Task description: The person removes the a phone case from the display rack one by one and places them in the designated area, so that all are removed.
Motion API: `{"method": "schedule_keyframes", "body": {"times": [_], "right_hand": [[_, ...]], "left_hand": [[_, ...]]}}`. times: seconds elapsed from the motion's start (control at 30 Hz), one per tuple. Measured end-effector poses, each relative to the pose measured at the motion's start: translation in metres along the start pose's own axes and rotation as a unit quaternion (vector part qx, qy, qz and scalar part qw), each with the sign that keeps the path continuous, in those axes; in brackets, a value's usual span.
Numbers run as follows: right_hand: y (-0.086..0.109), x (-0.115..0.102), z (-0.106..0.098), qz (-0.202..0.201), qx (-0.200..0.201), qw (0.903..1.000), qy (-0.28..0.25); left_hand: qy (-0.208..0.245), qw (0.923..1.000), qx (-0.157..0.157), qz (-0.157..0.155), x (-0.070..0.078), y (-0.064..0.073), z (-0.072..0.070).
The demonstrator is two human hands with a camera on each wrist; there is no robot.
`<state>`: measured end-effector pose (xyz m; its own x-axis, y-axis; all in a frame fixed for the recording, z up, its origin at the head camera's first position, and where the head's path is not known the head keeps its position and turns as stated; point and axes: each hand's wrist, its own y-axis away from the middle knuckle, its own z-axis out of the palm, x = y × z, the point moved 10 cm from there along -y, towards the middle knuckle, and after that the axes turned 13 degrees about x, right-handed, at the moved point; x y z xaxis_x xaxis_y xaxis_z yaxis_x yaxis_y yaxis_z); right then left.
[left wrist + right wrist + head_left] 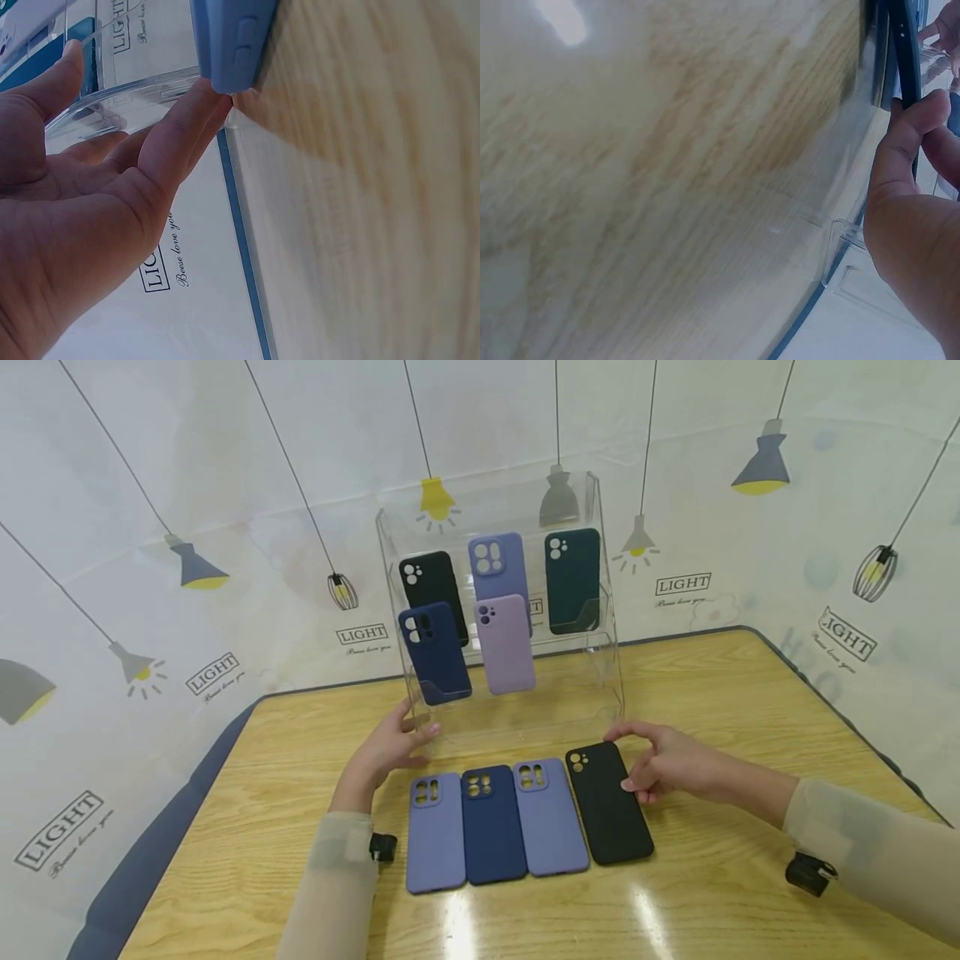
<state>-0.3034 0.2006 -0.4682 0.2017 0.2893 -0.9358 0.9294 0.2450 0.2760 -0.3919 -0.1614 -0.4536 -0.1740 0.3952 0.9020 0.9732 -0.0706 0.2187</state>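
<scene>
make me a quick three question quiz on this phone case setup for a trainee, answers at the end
1. How many phone cases are in the clear stand?
2. True or false: the left hand is holding the dark green case.
3. Fill in the blank: the right hand is gripping the ____ case.

Key:
1. Five.
2. False; it is down at the stand's lower left corner in the head view.
3. Black; it is the black case in front of the stand, not the one in it.
</scene>
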Motion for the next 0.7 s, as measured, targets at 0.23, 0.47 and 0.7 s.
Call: {"method": "schedule_keyframes", "body": {"times": [0.23,0.47,0.7], "right_hand": [[-0.0002,0.003,0.003,0.007,0.003,0.9999,0.008],[-0.0008,0.0053,0.0045,0.007,-0.001,0.9999,0.012],[-0.0033,0.0093,0.0043,0.009,-0.001,0.9996,0.026]], "left_hand": [[0.002,1.0,0.0,0.002,-0.0005,-0.0005,-0.0002],[0.001,1.0,0.005,-0.002,-0.0015,-0.0012,-0.0009],[0.0,1.0,0.0,0.0,0.0002,0.0001,-0.0002]]}}
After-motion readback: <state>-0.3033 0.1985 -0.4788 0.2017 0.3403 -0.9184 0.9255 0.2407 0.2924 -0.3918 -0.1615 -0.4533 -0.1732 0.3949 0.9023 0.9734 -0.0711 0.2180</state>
